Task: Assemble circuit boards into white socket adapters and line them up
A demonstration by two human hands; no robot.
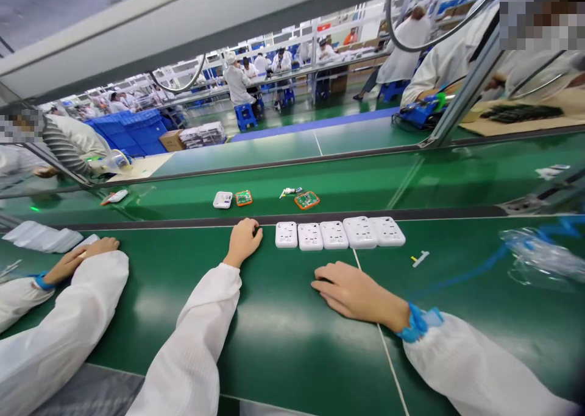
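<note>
1. While both hands lie on the green conveyor belt point(283, 343), the head view shows neither gripping anything.
2. Left hand point(243, 242): released, loosely curled, knuckles up, fingertips just beside the near end of the row. Right hand point(356, 294): released, flat, palm down, just below the row.
3. Risks: the white socket housings point(340, 233) sit almost touching, so a sweep of the right hand or a sleeve could knock several out of line. If the belt is running, they could drift from the hands; can't tell from this view whether it moves. Bare green circuit boards point(306, 200) on the far lane could take static from bare-hand contact. The blue cuff band point(415, 323) on the right wrist may be a strap, but no ground link is visible.
4. Housings: five, white, in a line across the near belt, faces up, outlet openings showing. The fourth looks slightly skewed. No visible damage at this resolution.
5. Nearby: a co-worker's hand point(86, 251) rests on the belt to the left, well apart from the row.
</note>
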